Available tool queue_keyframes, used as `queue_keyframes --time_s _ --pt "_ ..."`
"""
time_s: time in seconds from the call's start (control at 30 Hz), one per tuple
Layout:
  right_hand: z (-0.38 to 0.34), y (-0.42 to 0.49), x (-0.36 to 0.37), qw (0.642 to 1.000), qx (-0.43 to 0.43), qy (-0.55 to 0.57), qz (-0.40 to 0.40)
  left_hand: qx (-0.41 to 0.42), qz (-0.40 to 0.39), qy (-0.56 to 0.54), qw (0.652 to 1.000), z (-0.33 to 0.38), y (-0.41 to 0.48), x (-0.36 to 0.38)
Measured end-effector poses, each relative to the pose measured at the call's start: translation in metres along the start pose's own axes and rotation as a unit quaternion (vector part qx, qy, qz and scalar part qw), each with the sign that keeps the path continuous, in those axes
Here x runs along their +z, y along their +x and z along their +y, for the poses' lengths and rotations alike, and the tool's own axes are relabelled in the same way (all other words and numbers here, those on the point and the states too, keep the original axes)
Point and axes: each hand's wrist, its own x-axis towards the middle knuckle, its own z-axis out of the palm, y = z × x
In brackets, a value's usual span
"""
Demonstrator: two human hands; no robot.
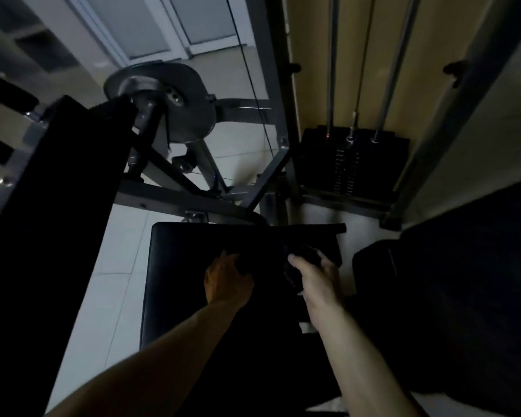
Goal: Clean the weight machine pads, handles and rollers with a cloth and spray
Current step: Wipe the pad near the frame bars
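The black seat pad (pixel 175 266) of the weight machine lies below me in dim light. A dark cloth (pixel 310 236) is spread over the pad's far right end. My left hand (pixel 227 282) rests on the pad with its fingers curled into the cloth's near edge. To its right, my right hand (pixel 318 276) grips a bunched dark part of the same cloth (pixel 303 260). No spray bottle is in view.
A long black pad (pixel 57 206) slants up on the left beside a round metal cam (pixel 169 97). The weight stack (pixel 352 164) with its guide rods stands at the back right. Another dark pad (pixel 433 281) sits on the right. Pale floor tiles (pixel 118 281) surround the frame.
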Motion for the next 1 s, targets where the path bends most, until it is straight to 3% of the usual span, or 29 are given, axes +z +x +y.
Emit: queue_keyframes --time_s 0.2,0.33,0.4,0.57,0.67,0.77,0.9,1.0 --pt "-0.03 0.072 0.047 0.99 0.054 -0.116 -0.06 -0.083 0.056 0.045 0.994 -0.01 0.058 -0.018" --pt "-0.035 0.108 0.112 0.971 0.003 -0.191 -0.143 -0.253 0.065 0.018 0.965 -0.031 0.104 -0.042" --pt "-0.031 0.119 0.152 0.941 -0.078 -0.269 -0.189 -0.314 0.028 0.025 0.949 -0.041 0.124 -0.049" --pt "-0.003 0.132 0.238 0.814 -0.274 -0.407 -0.311 -0.29 0.01 0.026 0.957 -0.067 0.135 -0.033" --pt "0.018 0.136 0.291 0.746 -0.298 -0.445 -0.396 -0.298 0.019 0.053 0.953 -0.076 0.138 -0.024" --pt "0.036 0.144 0.323 0.686 -0.272 -0.518 -0.432 -0.295 0.012 0.066 0.953 -0.077 0.144 -0.022" --pt "0.032 0.165 0.307 0.662 -0.269 -0.554 -0.427 -0.306 0.01 0.041 0.951 -0.075 0.145 -0.023" --pt "0.015 0.183 0.244 0.658 -0.258 -0.585 -0.398 -0.294 0.004 0.026 0.955 -0.072 0.141 -0.025"
